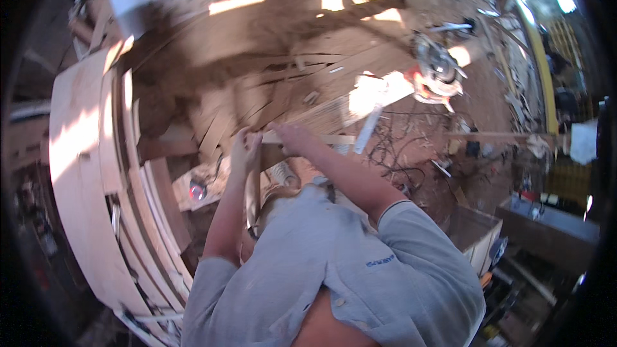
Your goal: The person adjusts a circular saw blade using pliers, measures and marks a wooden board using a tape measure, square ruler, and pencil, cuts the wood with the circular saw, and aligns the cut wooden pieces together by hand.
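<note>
My left hand (245, 149) and my right hand (295, 139) meet on a thin pale wooden strip (334, 139) that lies level across the middle of the view. The right hand's fingers are closed over the strip near its left end. The left hand grips that same end from the left side. A long narrow wooden piece (252, 193) runs down from my left hand toward my chest. My grey short-sleeved shirt fills the lower part of the view.
Cut wooden planks (270, 99) lie scattered over a sawdust-covered bench. A circular saw (437, 71) sits at the upper right, with dark cables (392, 154) below it. Curved plywood boards (83, 173) stand on the left. A wooden box (475, 234) is at the lower right.
</note>
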The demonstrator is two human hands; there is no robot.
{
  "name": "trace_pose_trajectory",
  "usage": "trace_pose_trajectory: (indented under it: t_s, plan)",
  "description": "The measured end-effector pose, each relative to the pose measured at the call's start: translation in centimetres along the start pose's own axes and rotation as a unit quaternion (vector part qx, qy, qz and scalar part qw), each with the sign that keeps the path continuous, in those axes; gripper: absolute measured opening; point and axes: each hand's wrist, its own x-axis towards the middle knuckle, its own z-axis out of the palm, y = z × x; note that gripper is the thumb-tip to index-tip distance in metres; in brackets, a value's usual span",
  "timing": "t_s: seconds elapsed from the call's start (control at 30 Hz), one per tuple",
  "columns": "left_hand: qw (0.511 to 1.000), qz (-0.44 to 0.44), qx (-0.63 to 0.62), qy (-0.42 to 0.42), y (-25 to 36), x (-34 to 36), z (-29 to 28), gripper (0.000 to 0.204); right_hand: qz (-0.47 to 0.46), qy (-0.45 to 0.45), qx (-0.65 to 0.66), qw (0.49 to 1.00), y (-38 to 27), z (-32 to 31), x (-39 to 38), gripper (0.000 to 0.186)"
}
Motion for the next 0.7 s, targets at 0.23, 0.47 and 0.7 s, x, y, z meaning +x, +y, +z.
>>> trace_pose_trajectory:
  t_s: [0.23, 0.47, 0.7]
  plan:
    - [0.991, -0.073, 0.110, 0.009, -6.3, 0.4, -5.7, 0.062, 0.095, 0.040, 0.056, 0.993, 4.9, -1.8, -4.1, 0.061]
    - [0.982, -0.075, -0.039, 0.171, -10.3, 2.9, -6.5, 0.046, 0.156, 0.083, 0.177, 0.968, 9.4, -2.6, -4.0, 0.066]
    - [0.979, -0.077, 0.042, 0.186, -11.2, 6.6, -5.9, 0.066, 0.185, 0.109, 0.020, 0.976, 8.6, -0.4, -3.6, 0.071]
